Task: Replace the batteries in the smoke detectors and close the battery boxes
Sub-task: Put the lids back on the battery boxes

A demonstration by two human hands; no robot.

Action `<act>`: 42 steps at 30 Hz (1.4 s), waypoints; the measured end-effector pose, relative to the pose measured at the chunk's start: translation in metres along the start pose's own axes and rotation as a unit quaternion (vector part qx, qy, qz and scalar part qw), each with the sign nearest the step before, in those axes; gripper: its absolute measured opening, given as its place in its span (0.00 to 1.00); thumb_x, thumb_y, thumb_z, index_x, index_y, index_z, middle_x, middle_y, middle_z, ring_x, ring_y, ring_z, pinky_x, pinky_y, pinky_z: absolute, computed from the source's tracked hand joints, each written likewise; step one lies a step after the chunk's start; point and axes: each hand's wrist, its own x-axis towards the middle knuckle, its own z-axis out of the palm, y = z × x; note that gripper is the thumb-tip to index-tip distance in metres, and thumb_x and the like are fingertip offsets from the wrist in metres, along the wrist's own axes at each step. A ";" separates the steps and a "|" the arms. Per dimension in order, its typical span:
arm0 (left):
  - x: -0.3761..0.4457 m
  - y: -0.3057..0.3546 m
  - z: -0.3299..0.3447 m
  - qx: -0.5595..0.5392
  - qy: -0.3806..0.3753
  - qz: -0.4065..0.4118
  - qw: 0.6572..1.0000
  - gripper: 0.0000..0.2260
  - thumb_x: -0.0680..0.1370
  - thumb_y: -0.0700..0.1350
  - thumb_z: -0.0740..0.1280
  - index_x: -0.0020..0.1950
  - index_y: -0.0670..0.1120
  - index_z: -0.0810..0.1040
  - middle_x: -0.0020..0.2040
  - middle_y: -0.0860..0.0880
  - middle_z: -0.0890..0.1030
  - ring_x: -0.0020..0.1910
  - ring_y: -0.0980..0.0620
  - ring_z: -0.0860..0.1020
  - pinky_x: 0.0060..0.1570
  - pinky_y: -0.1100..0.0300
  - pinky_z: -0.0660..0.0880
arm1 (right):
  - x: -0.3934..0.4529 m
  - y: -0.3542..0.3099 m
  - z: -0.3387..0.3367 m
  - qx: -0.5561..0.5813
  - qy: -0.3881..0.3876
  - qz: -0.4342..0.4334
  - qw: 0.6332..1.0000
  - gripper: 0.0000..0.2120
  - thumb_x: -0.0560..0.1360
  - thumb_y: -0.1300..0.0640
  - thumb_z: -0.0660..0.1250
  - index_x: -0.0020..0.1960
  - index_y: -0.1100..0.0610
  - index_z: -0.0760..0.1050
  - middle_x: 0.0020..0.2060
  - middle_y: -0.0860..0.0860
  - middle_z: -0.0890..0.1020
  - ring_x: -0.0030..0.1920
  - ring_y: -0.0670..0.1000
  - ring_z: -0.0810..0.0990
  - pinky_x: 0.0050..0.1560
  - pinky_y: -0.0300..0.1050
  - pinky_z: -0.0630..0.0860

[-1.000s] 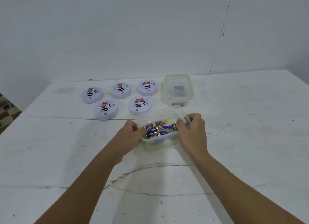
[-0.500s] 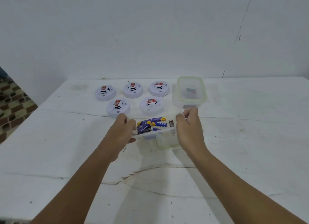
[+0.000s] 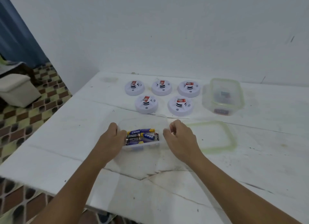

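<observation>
Lid (image 3: 215,136): now off the battery box (image 3: 142,135) and lying flat on the table (image 3: 267,148), just right of it. Head view. Smoke detectors (image 3: 180,105), five, near the far edge: none opened, no battery swapped; task barely begun. Second box (image 3: 223,96), far right: lidded. Left hand (image 3: 111,141): fingers curled against the box's left wall. Right hand (image 3: 181,140): loosely curled at its right wall, grasping nothing; contact unclear.

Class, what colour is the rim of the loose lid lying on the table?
Pale green, on the clear lid; head view.
</observation>
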 end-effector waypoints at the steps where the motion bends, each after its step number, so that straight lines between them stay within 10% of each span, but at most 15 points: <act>1: 0.001 -0.002 0.001 0.011 0.003 0.003 1.000 0.09 0.83 0.45 0.59 0.46 0.46 0.62 0.41 0.46 0.70 0.38 0.49 0.66 0.37 0.52 0.62 | 0.001 0.001 -0.001 -0.008 -0.007 -0.001 1.000 0.14 0.80 0.46 0.64 0.40 0.48 0.64 0.35 0.45 0.73 0.37 0.49 0.70 0.44 0.50 0.68; 10: -0.003 0.034 0.024 0.179 0.207 0.248 0.929 0.23 0.76 0.47 0.68 0.69 0.42 0.69 0.64 0.38 0.67 0.62 0.41 0.64 0.60 0.57 0.56 | 0.001 0.002 -0.034 0.091 -0.016 -0.004 0.996 0.15 0.84 0.45 0.63 0.46 0.56 0.74 0.39 0.45 0.76 0.39 0.46 0.73 0.42 0.43 0.70; 15: -0.016 0.084 0.066 0.225 0.046 0.422 0.877 0.13 0.79 0.44 0.66 0.63 0.48 0.78 0.59 0.46 0.75 0.55 0.48 0.64 0.60 0.50 0.68 | 0.008 0.024 -0.064 0.012 0.030 -0.011 0.999 0.09 0.82 0.50 0.64 0.46 0.52 0.74 0.42 0.46 0.80 0.41 0.48 0.78 0.46 0.49 0.76; 23: -0.029 0.096 0.114 0.469 -0.123 0.441 0.756 0.22 0.79 0.46 0.67 0.73 0.55 0.71 0.68 0.52 0.73 0.66 0.47 0.67 0.63 0.53 0.65 | -0.002 0.080 -0.106 -0.195 0.132 0.037 0.971 0.10 0.81 0.47 0.64 0.56 0.49 0.79 0.59 0.51 0.75 0.59 0.56 0.69 0.56 0.52 0.71; 28: -0.027 0.098 0.119 0.467 -0.130 0.444 0.754 0.09 0.81 0.46 0.65 0.61 0.53 0.77 0.62 0.53 0.76 0.61 0.49 0.71 0.58 0.55 0.65 | -0.015 0.097 -0.113 -0.227 0.071 0.102 0.966 0.18 0.81 0.42 0.64 0.67 0.48 0.72 0.69 0.54 0.66 0.68 0.59 0.66 0.66 0.55 0.68; 42: -0.039 0.082 0.115 0.243 -0.262 0.483 0.799 0.07 0.78 0.45 0.70 0.53 0.55 0.79 0.54 0.60 0.76 0.57 0.59 0.70 0.57 0.67 0.67 | -0.004 0.112 -0.142 -0.073 0.067 0.138 0.985 0.14 0.77 0.62 0.57 0.55 0.46 0.73 0.47 0.51 0.77 0.40 0.52 0.78 0.40 0.49 0.77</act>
